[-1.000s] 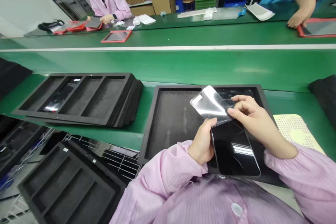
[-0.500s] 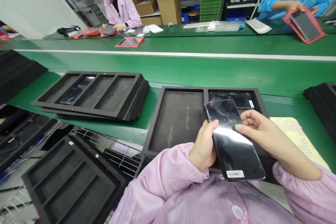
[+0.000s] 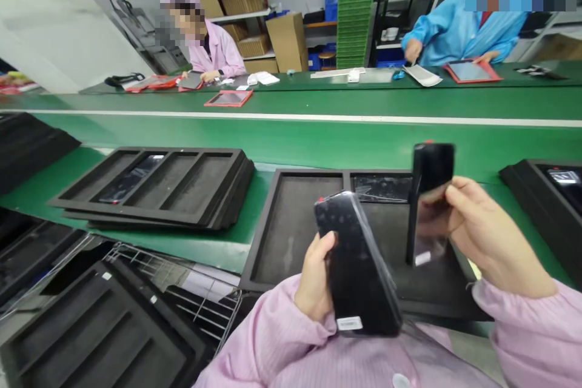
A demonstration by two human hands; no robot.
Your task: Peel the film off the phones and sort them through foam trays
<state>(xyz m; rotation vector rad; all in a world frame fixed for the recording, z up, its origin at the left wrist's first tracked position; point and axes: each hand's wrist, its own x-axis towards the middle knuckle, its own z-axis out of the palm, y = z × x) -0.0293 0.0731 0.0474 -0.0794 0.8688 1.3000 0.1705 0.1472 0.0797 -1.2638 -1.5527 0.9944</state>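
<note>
My left hand (image 3: 313,279) is closed round a black phone (image 3: 357,260), held tilted with a white barcode label at its lower end. Held upright to the right of it is a second black phone-like piece (image 3: 431,173), gripped by my right hand (image 3: 486,236). Clear film with a small white tab hangs over that piece's lower part. Both hands hover above a black foam tray (image 3: 295,224). Another film-wrapped phone (image 3: 382,188) lies in the tray's right compartment.
A stack of black compartment trays (image 3: 154,185) sits to the left, another tray (image 3: 545,194) to the right. A wire rack (image 3: 200,279) and more trays (image 3: 104,327) lie below. Beyond the green conveyor belt (image 3: 318,133), two co-workers (image 3: 213,51) (image 3: 454,30) handle red-framed tablets (image 3: 228,97).
One second ago my right hand peeled clear film off the phone; then both hands held the one phone. Now the hands are apart, each gripping a black piece, and the view has tilted up.
</note>
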